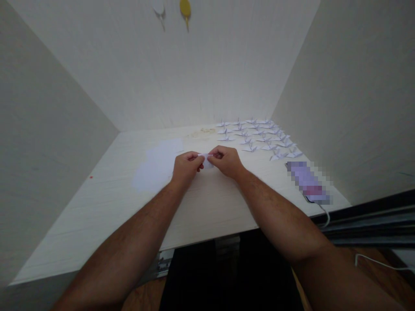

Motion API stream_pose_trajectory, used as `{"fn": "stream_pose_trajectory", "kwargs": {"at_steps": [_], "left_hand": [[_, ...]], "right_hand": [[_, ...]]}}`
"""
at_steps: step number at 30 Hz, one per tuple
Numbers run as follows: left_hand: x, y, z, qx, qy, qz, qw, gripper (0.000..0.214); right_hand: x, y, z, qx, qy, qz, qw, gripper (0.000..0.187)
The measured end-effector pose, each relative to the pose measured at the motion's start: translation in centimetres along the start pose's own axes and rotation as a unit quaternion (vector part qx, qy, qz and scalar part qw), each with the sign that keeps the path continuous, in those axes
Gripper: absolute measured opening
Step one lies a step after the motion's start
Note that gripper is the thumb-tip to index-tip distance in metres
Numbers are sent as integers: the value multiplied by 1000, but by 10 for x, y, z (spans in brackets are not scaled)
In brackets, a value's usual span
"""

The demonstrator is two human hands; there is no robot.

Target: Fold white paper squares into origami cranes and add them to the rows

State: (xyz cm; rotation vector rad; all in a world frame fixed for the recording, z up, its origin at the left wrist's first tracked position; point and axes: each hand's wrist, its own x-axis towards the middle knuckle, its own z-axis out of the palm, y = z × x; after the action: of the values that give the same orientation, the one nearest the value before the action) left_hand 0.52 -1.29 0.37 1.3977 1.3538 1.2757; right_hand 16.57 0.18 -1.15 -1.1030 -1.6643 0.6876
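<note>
A small piece of white paper (207,163) is held between my two hands, above the middle of the table. My left hand (188,165) pinches its left side between thumb and fingers. On the right side, the thumb and forefinger of my right hand (228,160) grip it too. Its exact folds are too small to make out. Left of my left hand, white paper sheets (155,166) lie spread and overlapping on the table. Beyond my right hand stand several folded white paper cranes (249,141) in loose rows.
A phone (308,181), its screen blurred out, lies at the table's right edge with a white cable (326,214) plugged in. Walls enclose the white table (106,207) at left, back and right. Two hooks, one yellow (185,8), are fixed to the back wall.
</note>
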Motion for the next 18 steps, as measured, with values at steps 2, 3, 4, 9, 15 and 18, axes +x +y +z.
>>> {"fn": "stream_pose_trajectory", "kwargs": {"at_steps": [2, 3, 4, 9, 15, 18], "left_hand": [[2, -3, 0, -15, -10, -6, 1000, 15], [3, -5, 0, -26, -15, -9, 1000, 15], [4, -7, 0, -36, -20, -11, 999, 14], [6, -10, 0, -59, -27, -27, 998, 14], [5, -3, 0, -106, -20, -74, 991, 13], [5, -3, 0, -137, -27, -92, 986, 15]], "right_hand": [[-1, 0, 0, -13, 7, -18, 1000, 15], [0, 0, 0, -20, 14, -28, 999, 14], [0, 0, 0, -27, 20, -37, 999, 14], [1, -4, -3, -71, 28, -71, 995, 9], [-1, -8, -5, -72, 20, -121, 990, 11], [-1, -7, -4, -62, 19, -147, 987, 13]]}}
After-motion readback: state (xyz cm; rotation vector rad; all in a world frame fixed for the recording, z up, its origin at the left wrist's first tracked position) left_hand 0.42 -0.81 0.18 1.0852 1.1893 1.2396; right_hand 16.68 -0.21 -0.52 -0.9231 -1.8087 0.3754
